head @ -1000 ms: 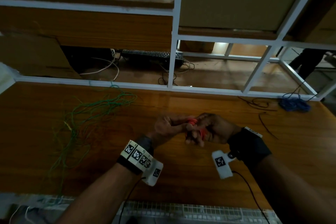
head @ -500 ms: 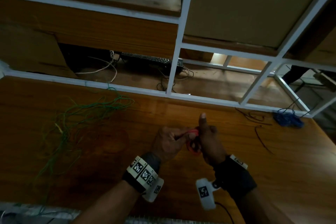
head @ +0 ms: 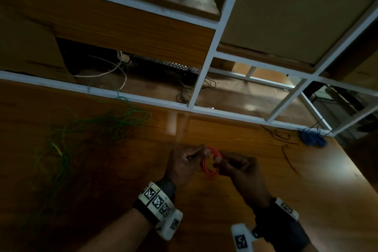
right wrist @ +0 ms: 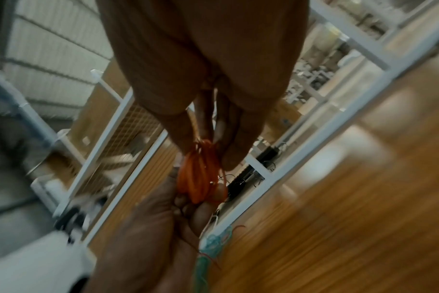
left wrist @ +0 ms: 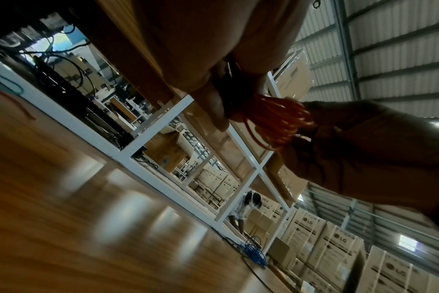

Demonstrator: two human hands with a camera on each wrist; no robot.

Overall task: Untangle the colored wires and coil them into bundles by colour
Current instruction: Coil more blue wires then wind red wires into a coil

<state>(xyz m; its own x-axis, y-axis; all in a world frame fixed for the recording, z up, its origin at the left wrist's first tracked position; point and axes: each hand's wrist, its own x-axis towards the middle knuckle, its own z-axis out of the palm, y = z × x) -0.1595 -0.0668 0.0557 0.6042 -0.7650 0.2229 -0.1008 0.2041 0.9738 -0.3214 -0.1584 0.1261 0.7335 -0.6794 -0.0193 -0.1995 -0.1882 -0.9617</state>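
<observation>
Both hands above tabletop [head: 266,170] near middle, red wire coil [head: 210,162] between them. My left hand [head: 184,164] pinching coil's left side, fingers curled; my right hand [head: 238,166] curled round its right side. Half second back right thumb stuck straight up, now tucked down, and coil shows as open loop instead of small bunch. Green wire tangle [head: 96,131] loose on far left same as before, blue bundle [head: 312,138] parked at right back edge.

warehouse – stacked cartons [left wrist: 338,255], corrugated walls [left wrist: 401,49]
</observation>
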